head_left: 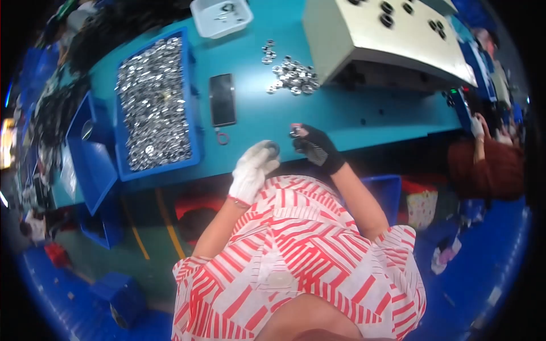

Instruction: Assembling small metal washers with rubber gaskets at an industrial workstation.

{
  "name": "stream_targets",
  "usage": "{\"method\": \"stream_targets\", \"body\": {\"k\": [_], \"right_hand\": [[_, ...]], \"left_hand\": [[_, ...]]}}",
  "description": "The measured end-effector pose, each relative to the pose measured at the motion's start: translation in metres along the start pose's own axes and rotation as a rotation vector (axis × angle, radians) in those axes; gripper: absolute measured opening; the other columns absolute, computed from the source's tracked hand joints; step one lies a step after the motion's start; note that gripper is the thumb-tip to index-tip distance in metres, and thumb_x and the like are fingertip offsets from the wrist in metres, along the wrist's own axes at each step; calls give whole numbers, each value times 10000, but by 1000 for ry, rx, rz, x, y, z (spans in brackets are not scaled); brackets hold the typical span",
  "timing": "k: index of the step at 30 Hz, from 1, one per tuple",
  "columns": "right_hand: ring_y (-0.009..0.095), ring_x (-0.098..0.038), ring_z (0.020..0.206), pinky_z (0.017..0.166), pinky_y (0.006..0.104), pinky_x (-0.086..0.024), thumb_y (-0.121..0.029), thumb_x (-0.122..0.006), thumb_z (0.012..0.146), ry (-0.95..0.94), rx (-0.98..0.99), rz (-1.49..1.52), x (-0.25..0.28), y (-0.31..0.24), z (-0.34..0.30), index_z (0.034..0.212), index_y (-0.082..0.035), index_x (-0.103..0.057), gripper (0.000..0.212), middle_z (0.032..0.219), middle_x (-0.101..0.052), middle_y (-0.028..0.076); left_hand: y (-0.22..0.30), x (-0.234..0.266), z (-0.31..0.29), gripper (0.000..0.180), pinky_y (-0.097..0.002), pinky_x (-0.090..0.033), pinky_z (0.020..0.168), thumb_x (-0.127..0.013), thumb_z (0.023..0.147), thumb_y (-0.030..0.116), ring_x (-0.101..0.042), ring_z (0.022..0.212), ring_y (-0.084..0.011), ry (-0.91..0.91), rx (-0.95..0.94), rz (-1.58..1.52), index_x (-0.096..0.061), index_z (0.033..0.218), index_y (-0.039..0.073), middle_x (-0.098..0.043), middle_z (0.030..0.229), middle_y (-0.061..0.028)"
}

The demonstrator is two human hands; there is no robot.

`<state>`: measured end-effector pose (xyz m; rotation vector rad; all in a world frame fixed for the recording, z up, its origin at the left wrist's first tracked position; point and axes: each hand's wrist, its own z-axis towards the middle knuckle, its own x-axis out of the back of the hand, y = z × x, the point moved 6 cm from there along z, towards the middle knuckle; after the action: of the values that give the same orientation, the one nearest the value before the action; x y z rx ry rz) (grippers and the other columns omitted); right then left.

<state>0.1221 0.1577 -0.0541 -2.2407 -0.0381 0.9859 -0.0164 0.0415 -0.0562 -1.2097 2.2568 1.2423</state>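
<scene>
My left hand [250,169], in a white knit glove, is closed around a dark ring-shaped part [273,149] at the table's front edge. Just to its right, my right hand [316,149] wears a black glove with bare fingertips. Its fingers pinch a small shiny metal ring [294,132]; the lower fingers are curled and hard to make out. The two hands are close together but apart. Beyond them, a loose pile of shiny metal rings [296,77] lies on the teal table [250,116].
A blue bin [195,125] full of shiny rings stands left, with a dark phone [222,99] beside it. At the back is a white tray [214,27] with a few parts. A cream box [398,40] carrying black rings stands right. Another person [483,162] sits far right.
</scene>
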Motion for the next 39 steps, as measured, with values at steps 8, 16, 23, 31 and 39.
{"method": "stream_targets", "body": {"k": [8,16,23,31,39], "right_hand": [[114,-553,833,731,250,-476,-132,-601,894,-85,-36,182,1,13,-32,1158,-32,-558,286,983,-580,33],[151,-592,919,783,269,-484,-108,-655,842,74,264,-557,-10,-6,-51,1160,-42,-567,336,1057,-605,70],[243,-610,836,733,322,-482,-146,-670,792,101,579,-1142,-36,-20,-59,1059,-82,-593,285,962,-589,97],[250,-609,809,686,325,-483,-155,-682,777,81,636,-1213,-41,-24,-62,1026,-85,-609,269,961,-589,98],[244,-620,844,723,309,-504,-131,-699,767,47,694,-1326,-43,-8,-63,1134,-83,-548,400,1006,-585,104]], "left_hand": [[-5,-30,0,315,-307,-538,762,-559,890,100,-604,901,-186,-20,40,59,-515,1183,-4,-596,1050,-83],[-9,-35,-2,384,-307,-483,848,-542,895,114,-588,978,-183,-119,94,93,-474,1250,-17,-577,1117,-93],[-4,-47,-5,363,-278,-520,793,-560,887,86,-634,926,-209,-203,116,-7,-474,1208,-61,-600,1065,-136],[-6,-46,-7,363,-272,-517,790,-566,880,85,-631,912,-191,-187,107,26,-478,1199,-64,-607,1035,-122],[2,-54,-10,510,-251,-493,779,-621,817,46,-604,865,-141,-102,-2,391,-411,1267,-73,-600,970,-100]]}}
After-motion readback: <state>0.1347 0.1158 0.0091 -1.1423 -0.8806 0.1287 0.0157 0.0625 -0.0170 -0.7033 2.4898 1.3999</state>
